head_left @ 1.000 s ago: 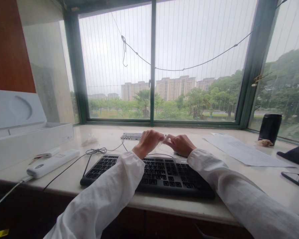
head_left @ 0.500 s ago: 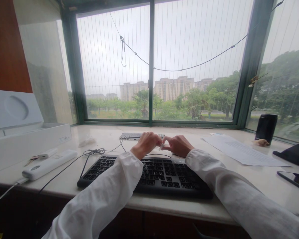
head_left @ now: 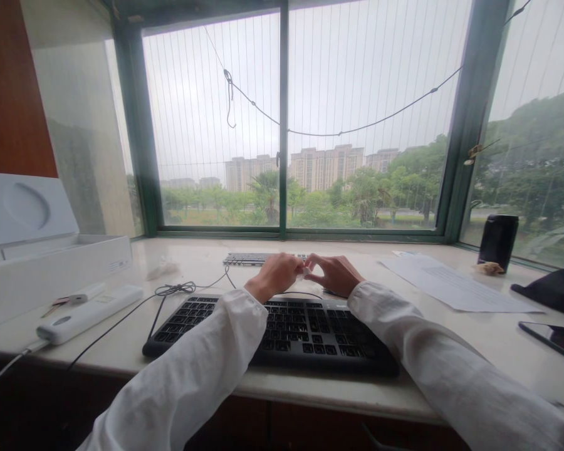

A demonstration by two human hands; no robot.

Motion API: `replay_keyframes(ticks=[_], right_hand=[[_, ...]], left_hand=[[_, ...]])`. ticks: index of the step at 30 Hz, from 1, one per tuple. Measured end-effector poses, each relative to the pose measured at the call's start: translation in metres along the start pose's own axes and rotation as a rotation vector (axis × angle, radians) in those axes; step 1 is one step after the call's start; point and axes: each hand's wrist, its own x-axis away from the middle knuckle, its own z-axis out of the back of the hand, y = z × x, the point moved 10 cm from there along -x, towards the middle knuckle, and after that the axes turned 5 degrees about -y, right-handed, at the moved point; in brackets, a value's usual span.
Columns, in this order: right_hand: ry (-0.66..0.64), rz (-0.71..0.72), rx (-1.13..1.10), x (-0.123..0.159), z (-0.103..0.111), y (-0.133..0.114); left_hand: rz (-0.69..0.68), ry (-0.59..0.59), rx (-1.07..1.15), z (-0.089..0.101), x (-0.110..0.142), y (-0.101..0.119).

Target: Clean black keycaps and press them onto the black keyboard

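My left hand (head_left: 278, 274) is closed, its fingertips at a small whitish, partly see-through scrap (head_left: 304, 272) that may be tissue or thin plastic. My right hand (head_left: 336, 274) pinches at the same scrap from the other side, thumb and forefinger making a loop. Both hands are raised above the far edge of a black keyboard (head_left: 310, 332), which seems to have open key frames without caps. My forearms cover parts of it. Behind my hands lies a thin grey strip of keys (head_left: 247, 259), partly hidden by them.
A black cable (head_left: 176, 288) is tied in a bundle on the left. Beyond it are a white power strip (head_left: 91, 313), keys (head_left: 66, 302), an open white box (head_left: 98, 257) and a crumpled clear bag (head_left: 163, 267). Papers (head_left: 455, 285), a black can (head_left: 498, 243) and a phone (head_left: 554, 339) lie right.
The whole view has shifted slightly. My two hands stay together at the whitish scrap, with only a small shift of the fingers.
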Motion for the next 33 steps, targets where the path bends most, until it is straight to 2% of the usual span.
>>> replay_keyframes(ticks=[5,10,20,27,33], right_hand=[[0.012,0.017,-0.012,0.001,0.001,-0.001],[-0.032,0.091,-0.021,0.002,-0.003,-0.006],[-0.037,0.092,-0.051,-0.001,0.002,-0.006],[0.009,0.133,-0.121,0.001,0.009,-0.006],[-0.002,0.139,-0.120,0.000,0.008,-0.006]], left_hand=[[0.030,-0.019,0.117,-0.007,-0.002,-0.007],[0.002,-0.120,0.330,-0.022,-0.007,-0.016],[0.052,-0.202,0.461,-0.036,-0.009,-0.023],[0.109,-0.313,0.759,-0.045,-0.004,-0.026],[0.080,-0.305,0.732,-0.045,-0.007,-0.023]])
